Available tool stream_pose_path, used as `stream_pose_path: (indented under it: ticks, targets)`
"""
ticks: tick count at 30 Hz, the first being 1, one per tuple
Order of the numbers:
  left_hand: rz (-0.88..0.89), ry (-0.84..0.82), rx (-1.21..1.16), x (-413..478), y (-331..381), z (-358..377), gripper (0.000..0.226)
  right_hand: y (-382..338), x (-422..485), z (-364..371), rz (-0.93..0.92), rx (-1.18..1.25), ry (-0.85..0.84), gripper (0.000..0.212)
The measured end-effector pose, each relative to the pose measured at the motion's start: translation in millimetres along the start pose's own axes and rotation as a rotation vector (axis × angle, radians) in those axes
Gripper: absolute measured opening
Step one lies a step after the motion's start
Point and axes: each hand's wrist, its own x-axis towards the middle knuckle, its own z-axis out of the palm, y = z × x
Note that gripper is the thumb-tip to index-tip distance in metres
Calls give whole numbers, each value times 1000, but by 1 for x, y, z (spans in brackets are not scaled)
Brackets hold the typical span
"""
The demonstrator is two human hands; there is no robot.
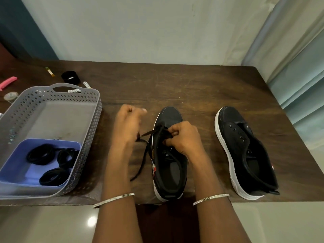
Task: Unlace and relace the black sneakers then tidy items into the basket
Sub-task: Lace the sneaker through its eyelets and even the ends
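Observation:
Two black sneakers with white soles stand on the brown table. The left sneaker [169, 165] sits in front of me with a black lace [142, 162] threaded through its front eyelets. My right hand [182, 137] pinches the lace over the tongue. My left hand [128, 123], blurred, is left of the shoe with fingers curled; the lace runs under it and its loose end trails down the table. The right sneaker [245, 151] has bare eyelets and no lace. The grey perforated basket [87, 134] stands at the left.
Inside the basket a blue tray [17, 165] holds coiled black laces [50, 163]. Behind the basket lie a black round tub [70, 77], small tubes [86, 84], a pink comb [7, 82] and a tape roll [10, 95]. The table's front edge runs just below the shoes' heels.

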Motion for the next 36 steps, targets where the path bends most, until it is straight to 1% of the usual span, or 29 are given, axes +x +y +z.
stream_pose_path:
  ticks: [1,2,4,5,8,9,11,12,13,16,17,18,19,20,21,22,24,25,26,28,30,31,33,36]
  targets:
    - [14,31,251,2,-5,4,18,0,0,0,0,-6,-1,32]
    - [29,-5,404,3,-10,8,28,-1,0,0,1,-10,-1,30]
    - [71,-132,524,2,-17,13,43,-2,0,0,2,-25,0,28]
    - [95,-158,569,1,-18,15,42,-2,0,0,2,-35,1,28]
    - [190,-168,749,3,-18,13,13,-2,0,-1,1,-51,-2,28]
    - [220,-167,797,4,-19,12,7,-2,0,-1,0,-54,-6,27]
    - [233,-176,814,5,-19,10,8,-2,0,-2,-3,-46,-7,28]
    - [218,-191,709,5,-18,9,11,-1,0,-2,-2,-36,-11,29]
    - [169,-215,498,2,-14,8,14,-1,0,-2,1,-23,-17,30]
    - [1,-251,-409,-8,5,-2,18,-1,0,-2,10,-1,-31,33]
    - [-15,-238,-612,-10,9,-6,16,0,1,-1,13,-1,-26,32]
    - [-24,-215,-726,-10,10,-9,16,0,2,-1,15,-3,-23,31]
    - [-38,-197,-778,-10,11,-11,17,0,2,-1,15,-9,-23,30]
    - [-62,-176,-772,-9,9,-10,19,0,2,-1,10,-18,-22,29]
    - [-90,-142,-727,-7,7,-7,22,0,2,-1,-2,-25,-16,29]
    - [-104,-95,-617,-4,4,-4,23,0,1,0,-20,-25,-1,30]
    - [-54,9,-240,2,-2,2,17,-1,-1,-1,-61,-25,37,36]
    - [-13,22,-67,4,-5,4,10,-2,-2,-2,-72,-38,55,39]
    - [9,-4,53,5,-6,6,9,-2,-3,-4,-85,-56,81,42]
    - [-8,-74,215,3,-10,10,17,-4,-4,-9,-111,-89,151,47]
    - [-37,-120,358,3,-15,12,17,-4,-5,-13,-95,-133,172,61]
    - [-34,-139,412,4,-18,14,13,-2,-5,-14,-68,-154,145,71]
    - [4,-147,514,4,-22,17,13,1,-4,-16,-20,-168,66,91]
    - [96,-108,666,2,-18,18,9,3,-3,-18,-12,-173,6,100]
